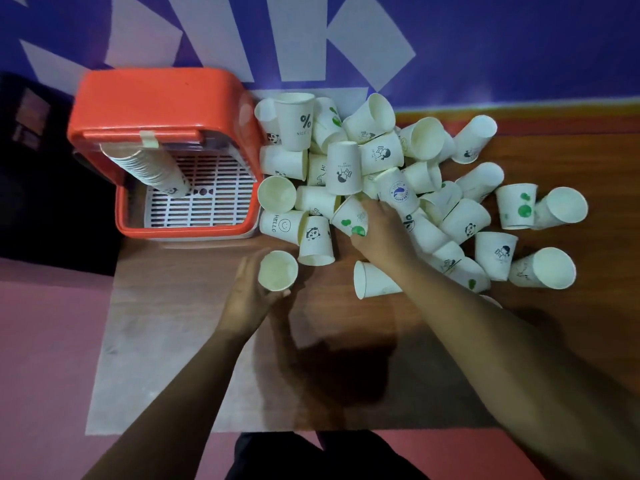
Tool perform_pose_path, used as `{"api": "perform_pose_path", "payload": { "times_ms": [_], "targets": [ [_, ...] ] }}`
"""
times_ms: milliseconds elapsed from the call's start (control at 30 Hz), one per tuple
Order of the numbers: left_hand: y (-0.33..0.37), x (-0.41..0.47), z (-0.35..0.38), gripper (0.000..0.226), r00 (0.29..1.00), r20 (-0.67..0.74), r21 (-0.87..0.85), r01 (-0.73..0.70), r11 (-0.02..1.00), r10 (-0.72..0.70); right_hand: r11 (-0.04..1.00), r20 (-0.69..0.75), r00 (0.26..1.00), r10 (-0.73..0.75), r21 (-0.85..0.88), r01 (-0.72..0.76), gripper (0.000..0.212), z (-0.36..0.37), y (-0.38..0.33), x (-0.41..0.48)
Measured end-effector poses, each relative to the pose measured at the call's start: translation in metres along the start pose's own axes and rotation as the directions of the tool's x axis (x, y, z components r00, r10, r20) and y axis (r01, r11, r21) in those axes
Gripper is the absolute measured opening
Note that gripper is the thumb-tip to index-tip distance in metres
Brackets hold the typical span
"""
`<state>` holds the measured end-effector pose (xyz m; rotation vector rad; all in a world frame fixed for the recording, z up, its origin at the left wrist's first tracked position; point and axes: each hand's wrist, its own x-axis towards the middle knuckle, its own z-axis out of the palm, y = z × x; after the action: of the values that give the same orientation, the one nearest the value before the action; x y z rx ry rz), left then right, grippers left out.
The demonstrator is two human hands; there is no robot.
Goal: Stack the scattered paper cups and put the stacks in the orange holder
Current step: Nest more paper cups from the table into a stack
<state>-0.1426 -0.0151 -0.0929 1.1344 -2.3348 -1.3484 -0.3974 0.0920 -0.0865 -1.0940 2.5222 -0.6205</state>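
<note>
Several white paper cups point(464, 220) with printed pictures lie scattered in a heap across the right and middle of the wooden table. The orange holder point(162, 105) stands at the back left, and a tall stack of cups point(149, 166) leans inside it on a white grid. My left hand point(249, 292) holds a cup point(277, 270), open mouth facing up, near the table's middle. My right hand point(381, 226) reaches into the pile and grips a cup with green spots point(349, 216) that lies on its side.
The wooden table point(346, 358) has a pale strip along its left side. A blue wall with white shapes point(485, 46) rises behind the pile. Pink floor point(45, 341) shows at the left and near edge. One cup point(375, 280) lies beside my right wrist.
</note>
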Motion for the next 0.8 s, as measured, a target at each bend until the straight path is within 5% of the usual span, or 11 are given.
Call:
{"api": "perform_pose_path", "payload": {
  "times_ms": [133, 233, 400, 600, 733, 800],
  "targets": [
    [0.003, -0.001, -0.014, 0.101, 0.991, 0.136, -0.014, -0.001, 1.000, 0.003, 0.875, 0.128, 0.973, 0.190, 0.429, -0.227, 0.050, -0.022, -0.023, -0.028],
    [0.015, -0.005, -0.034, 0.091, 0.992, 0.124, -0.127, 0.004, 0.992, 0.011, 0.733, 0.246, 0.964, 0.104, 0.636, -0.241, 0.053, -0.016, -0.052, -0.057],
    [0.029, 0.001, -0.053, 0.094, 0.974, 0.208, -0.447, 0.010, 0.895, 0.093, 0.685, 0.286, 0.957, -0.038, 0.706, -0.184, 0.054, 0.011, -0.096, -0.076],
    [0.021, 0.023, -0.057, 0.066, 0.990, 0.130, -0.469, 0.019, 0.883, 0.047, 0.773, 0.292, 0.956, 0.017, 0.603, -0.198, 0.060, 0.008, -0.103, -0.082],
    [0.016, 0.027, -0.054, 0.062, 0.970, 0.153, -0.296, -0.135, 0.945, 0.187, 0.964, 0.140, 0.974, 0.177, 0.174, -0.200, 0.070, -0.005, -0.061, -0.084],
    [0.009, 0.027, -0.052, 0.062, 0.952, 0.190, -0.179, -0.206, 0.962, 0.239, 0.981, 0.142, 0.971, 0.191, -0.003, -0.192, 0.074, 0.001, -0.041, -0.090]
  ]
}}
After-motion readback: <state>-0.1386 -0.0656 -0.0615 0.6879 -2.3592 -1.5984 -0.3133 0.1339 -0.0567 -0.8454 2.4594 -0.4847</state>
